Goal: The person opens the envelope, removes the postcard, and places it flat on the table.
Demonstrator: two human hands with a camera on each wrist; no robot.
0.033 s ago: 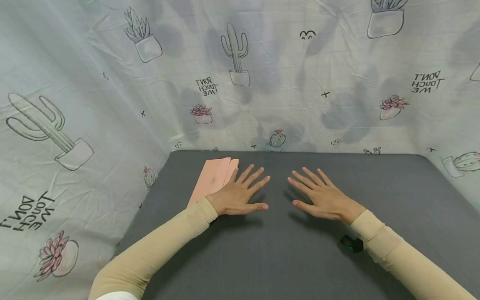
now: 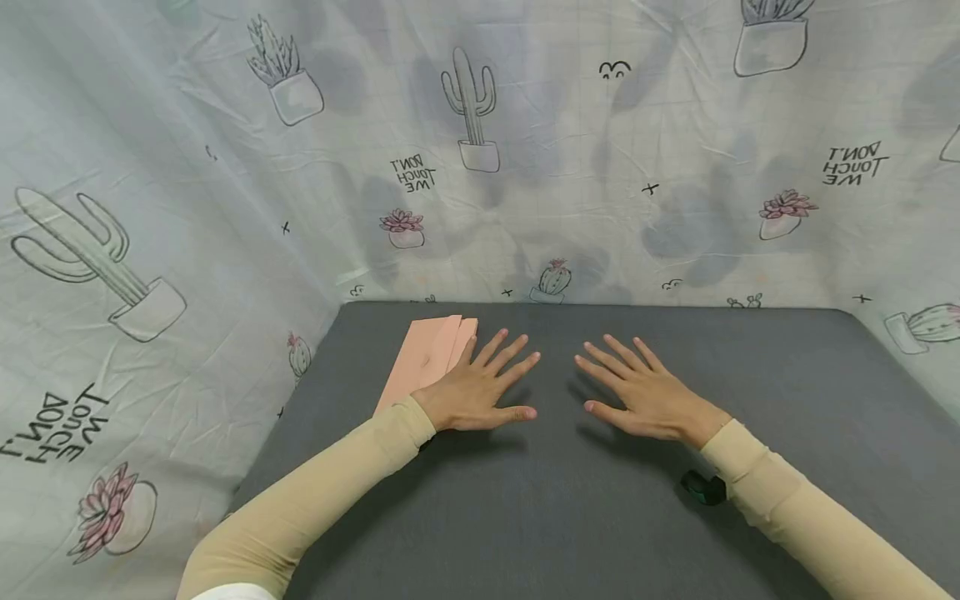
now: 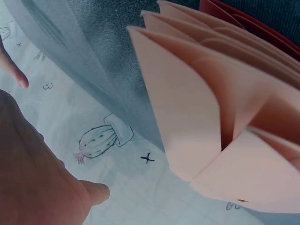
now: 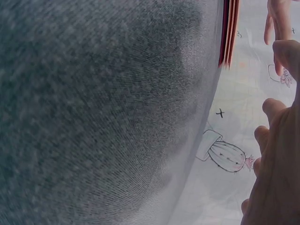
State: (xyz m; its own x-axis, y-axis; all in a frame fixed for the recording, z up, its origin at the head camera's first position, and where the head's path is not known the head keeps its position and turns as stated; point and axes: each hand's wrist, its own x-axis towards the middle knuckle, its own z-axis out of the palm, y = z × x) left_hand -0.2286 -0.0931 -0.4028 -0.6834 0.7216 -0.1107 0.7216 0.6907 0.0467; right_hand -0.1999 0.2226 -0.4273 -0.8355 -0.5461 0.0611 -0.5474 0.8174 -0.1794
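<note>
Status: No Contact, No Change

Left hand (image 2: 478, 387): raised above the table (image 2: 555, 525), fingers straight and spread wide, holding nothing; right hand (image 2: 647, 393): likewise raised, fingers spread wide, holding nothing, well apart from the pink envelopes (image 2: 422, 360); these lie stacked toward the table's far left, partly hidden by the left hand in the head view; the left wrist view shows a gap between hand and stack; a red envelope (image 3: 251, 21) shows on the stack's table side; against the preceding head picture, no shift is visible; handling is therefore judged not yet begun.
</note>
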